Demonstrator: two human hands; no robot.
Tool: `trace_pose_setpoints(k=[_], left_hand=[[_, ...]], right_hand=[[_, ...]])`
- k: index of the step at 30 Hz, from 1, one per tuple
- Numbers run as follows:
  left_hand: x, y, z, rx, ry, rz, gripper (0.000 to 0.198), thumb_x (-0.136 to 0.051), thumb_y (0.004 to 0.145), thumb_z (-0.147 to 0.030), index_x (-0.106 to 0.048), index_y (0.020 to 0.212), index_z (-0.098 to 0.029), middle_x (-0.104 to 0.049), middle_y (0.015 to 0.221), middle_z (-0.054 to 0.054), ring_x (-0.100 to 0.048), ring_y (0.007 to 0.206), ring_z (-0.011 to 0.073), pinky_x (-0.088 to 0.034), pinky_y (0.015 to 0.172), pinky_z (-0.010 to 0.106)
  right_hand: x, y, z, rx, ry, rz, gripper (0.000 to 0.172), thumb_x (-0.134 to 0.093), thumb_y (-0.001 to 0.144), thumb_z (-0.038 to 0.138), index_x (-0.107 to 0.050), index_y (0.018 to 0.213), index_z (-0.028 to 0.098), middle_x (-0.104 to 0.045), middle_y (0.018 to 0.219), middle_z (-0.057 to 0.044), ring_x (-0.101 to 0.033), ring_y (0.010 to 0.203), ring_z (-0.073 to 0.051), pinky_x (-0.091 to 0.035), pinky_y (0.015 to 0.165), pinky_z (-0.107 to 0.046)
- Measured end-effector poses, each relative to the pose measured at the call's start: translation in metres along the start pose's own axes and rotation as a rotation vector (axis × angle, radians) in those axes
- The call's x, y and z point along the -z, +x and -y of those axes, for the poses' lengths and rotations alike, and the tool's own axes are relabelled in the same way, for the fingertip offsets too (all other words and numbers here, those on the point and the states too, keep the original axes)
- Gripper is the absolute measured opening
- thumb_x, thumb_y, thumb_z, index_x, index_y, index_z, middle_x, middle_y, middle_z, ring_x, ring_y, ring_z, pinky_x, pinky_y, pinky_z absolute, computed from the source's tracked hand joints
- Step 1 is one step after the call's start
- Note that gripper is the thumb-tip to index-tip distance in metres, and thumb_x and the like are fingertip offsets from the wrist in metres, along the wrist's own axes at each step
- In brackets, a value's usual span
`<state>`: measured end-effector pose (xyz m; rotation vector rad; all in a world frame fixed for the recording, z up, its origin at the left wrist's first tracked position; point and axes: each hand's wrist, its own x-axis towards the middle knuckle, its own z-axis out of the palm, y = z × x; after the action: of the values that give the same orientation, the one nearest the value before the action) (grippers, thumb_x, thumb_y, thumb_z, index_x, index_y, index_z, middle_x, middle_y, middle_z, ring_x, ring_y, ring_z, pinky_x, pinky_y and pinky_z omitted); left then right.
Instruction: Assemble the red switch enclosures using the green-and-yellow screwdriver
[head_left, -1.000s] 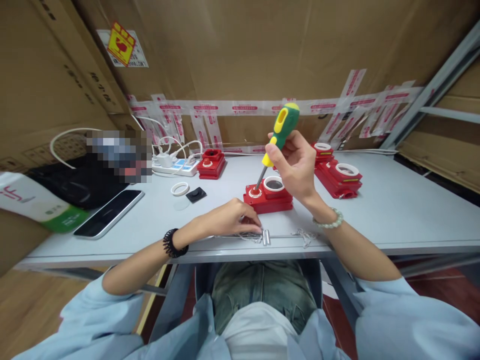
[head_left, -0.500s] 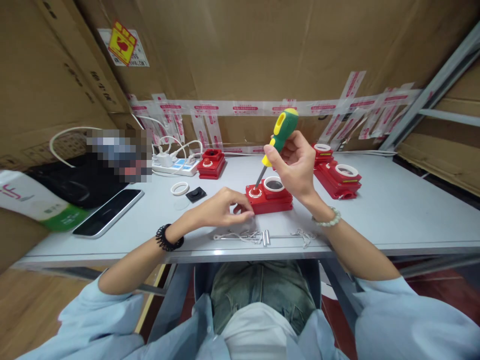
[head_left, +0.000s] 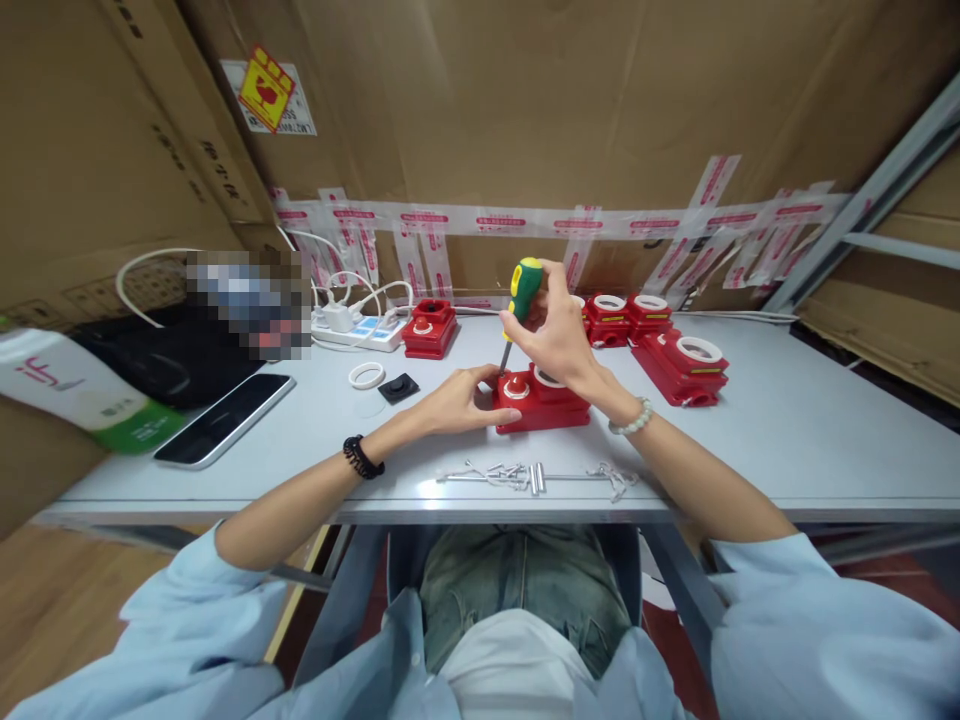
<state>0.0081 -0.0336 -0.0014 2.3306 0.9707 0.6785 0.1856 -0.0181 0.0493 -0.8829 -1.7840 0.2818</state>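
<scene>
My right hand [head_left: 553,328] is closed around the green and yellow handle of a screwdriver [head_left: 526,288]. The shaft points down to the back left corner of a red housing [head_left: 551,408], just behind its red round knob [head_left: 516,386] with a white ring. Whether the tip sits in a screw is hidden. My left hand [head_left: 469,398] grips the left end of this housing, thumb along the front and fingers behind. In front of it lie small metal screws and pins [head_left: 536,478] with thin rods and white cord.
More red housings with white rings [head_left: 679,368] stand at the back right. Another red housing [head_left: 429,328] is beside a power strip [head_left: 364,330]. A white ring [head_left: 366,376], a black square part [head_left: 399,388], a phone [head_left: 225,422] and a white-green pack [head_left: 82,390] lie left.
The screwdriver has moved from the red knob to the housing's back left corner and stands more upright. My left hand has taken a fuller grip on the housing's left end.
</scene>
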Motion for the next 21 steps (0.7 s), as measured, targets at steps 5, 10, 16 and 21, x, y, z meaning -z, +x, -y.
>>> trace_pose_setpoints(k=[5, 10, 16, 21], left_hand=[[0.001, 0.000, 0.001, -0.015, 0.006, -0.006, 0.054, -0.068, 0.079, -0.059, -0.064, 0.109, -0.014, -0.071, 0.106, 0.011, -0.066, 0.084, 0.0213, -0.052, 0.076, 0.035], [0.001, 0.001, 0.003, -0.016, -0.009, 0.001, 0.054, -0.069, 0.078, -0.057, -0.063, 0.109, -0.014, -0.070, 0.105, 0.010, -0.066, 0.085, 0.0211, -0.052, 0.076, 0.034], [0.002, 0.002, 0.003, -0.022, -0.037, 0.025, 0.048, -0.070, 0.078, -0.055, -0.062, 0.104, -0.016, -0.069, 0.100, 0.008, -0.064, 0.082, 0.0201, -0.052, 0.074, 0.032], [0.002, 0.003, 0.004, -0.017, -0.014, 0.017, 0.043, -0.071, 0.077, -0.051, -0.062, 0.100, -0.015, -0.067, 0.093, 0.006, -0.062, 0.081, 0.0198, -0.051, 0.076, 0.034]], right_hand=[[0.001, -0.001, 0.002, 0.015, 0.015, 0.000, 0.046, -0.059, 0.085, 0.027, -0.037, 0.125, 0.023, -0.066, 0.084, -0.002, -0.065, 0.067, -0.018, -0.056, 0.065, -0.038], [0.001, -0.002, 0.007, 0.004, -0.069, 0.007, 0.050, -0.060, 0.083, 0.027, -0.036, 0.126, 0.023, -0.066, 0.085, -0.001, -0.062, 0.065, -0.017, -0.053, 0.062, -0.036], [0.004, 0.004, 0.023, -0.021, -0.368, 0.084, 0.055, -0.060, 0.083, 0.027, -0.036, 0.132, 0.020, -0.061, 0.073, 0.000, -0.056, 0.057, -0.019, -0.046, 0.059, -0.035], [0.000, 0.013, 0.038, -0.032, -0.676, 0.146, 0.056, -0.067, 0.082, 0.036, -0.045, 0.128, 0.014, -0.066, 0.079, -0.010, -0.065, 0.073, -0.028, -0.046, 0.068, -0.038]])
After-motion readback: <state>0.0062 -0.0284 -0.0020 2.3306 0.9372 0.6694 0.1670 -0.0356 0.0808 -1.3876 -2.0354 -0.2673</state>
